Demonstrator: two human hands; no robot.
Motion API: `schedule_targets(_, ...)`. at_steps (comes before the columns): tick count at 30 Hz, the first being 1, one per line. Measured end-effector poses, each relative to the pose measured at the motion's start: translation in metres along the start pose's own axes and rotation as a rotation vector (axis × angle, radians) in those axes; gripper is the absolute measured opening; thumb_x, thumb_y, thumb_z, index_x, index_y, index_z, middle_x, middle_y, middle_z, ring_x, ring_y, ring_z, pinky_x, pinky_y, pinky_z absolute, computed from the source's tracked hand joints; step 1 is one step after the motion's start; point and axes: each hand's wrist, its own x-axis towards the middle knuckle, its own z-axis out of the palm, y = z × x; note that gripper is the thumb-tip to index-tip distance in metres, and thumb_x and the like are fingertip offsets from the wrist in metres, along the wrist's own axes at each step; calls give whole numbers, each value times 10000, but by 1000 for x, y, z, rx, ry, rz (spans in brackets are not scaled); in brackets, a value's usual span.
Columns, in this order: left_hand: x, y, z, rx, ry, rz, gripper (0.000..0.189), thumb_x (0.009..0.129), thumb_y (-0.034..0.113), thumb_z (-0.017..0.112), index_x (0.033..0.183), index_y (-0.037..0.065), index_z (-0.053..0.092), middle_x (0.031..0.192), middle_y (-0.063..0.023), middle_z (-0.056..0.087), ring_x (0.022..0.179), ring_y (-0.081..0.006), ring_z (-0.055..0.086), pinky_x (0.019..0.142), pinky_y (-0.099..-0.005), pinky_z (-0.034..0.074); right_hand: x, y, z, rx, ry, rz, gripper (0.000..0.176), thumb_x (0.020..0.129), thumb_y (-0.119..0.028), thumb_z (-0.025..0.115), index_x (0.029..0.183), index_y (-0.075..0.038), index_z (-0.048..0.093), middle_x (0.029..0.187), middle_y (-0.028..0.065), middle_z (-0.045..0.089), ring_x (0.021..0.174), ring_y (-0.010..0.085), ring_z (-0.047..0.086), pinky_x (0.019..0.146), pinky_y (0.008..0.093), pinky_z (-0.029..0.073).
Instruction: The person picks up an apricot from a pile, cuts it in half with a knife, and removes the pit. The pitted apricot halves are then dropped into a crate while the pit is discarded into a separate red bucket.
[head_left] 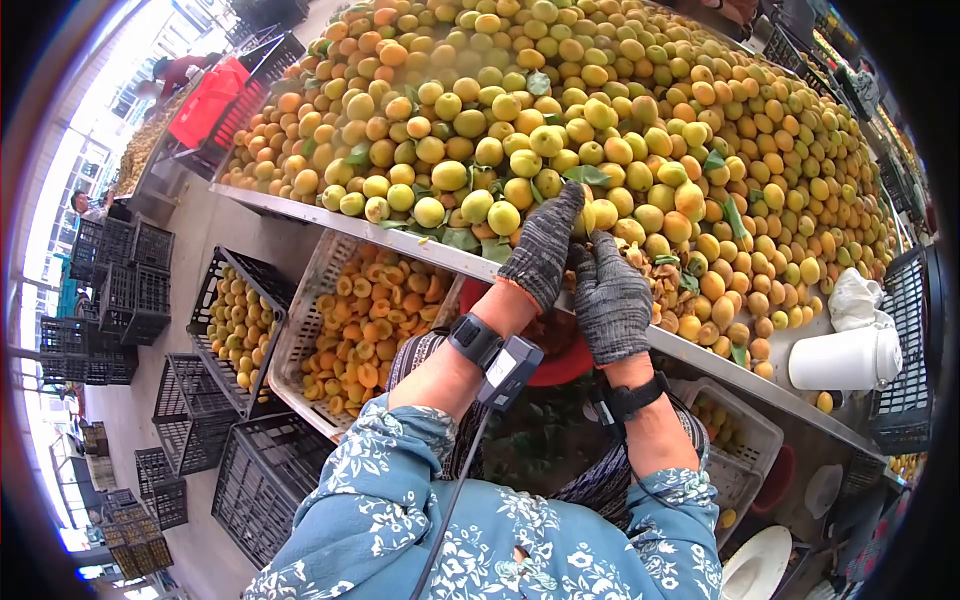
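A large heap of yellow-orange apricots (470,122), with green leaves among them, lies on a metal-edged table (735,375) in front of me. My left hand (545,245), in a grey knitted glove, reaches over the table's near edge. Its fingers close around an apricot (587,219) at the front of the heap, partly covered by the glove. Close beside it, my right hand (612,303) wears a matching glove. Its fingers are pressed together near the same apricot, and anything inside them is hidden. Several opened, brownish pieces (662,268) lie just right of the right hand.
Below the table edge, a pale crate (285,372) holds apricot halves (365,320). A black crate (205,325) of whole apricots stands left of it. A red basin (560,365) sits beneath my hands. On the table's right are a white container (845,357) and a plastic bag (856,300).
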Motion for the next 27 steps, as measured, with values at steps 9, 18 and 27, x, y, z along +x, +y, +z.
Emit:
schedule_targets(9,0,5,0,-305,21,-177,272,887,416,639,958,154,625,783,-14,636,656,-119,599,567,-267,513,4,-8,9,-34,-47,70,313,924,-280,556,1131,-46,584,851,200,666,799,368,650,679,434,505)
schedule_targets(18,6,-4,-3,-358,-10,-148,283,911,304,616,1052,59,634,905,-25,637,788,-119,608,717,-271,518,5,-1,28,536,31,71,235,944,-154,540,1100,12,595,924,90,655,809,163,619,715,290,494)
schedule_targets(27,13,-17,-6,-91,-105,80,269,927,291,576,1026,44,614,908,-64,645,812,-178,625,745,-313,527,4,-6,23,1352,-82,407,239,967,-140,523,1133,17,592,989,53,655,835,105,595,715,241,497)
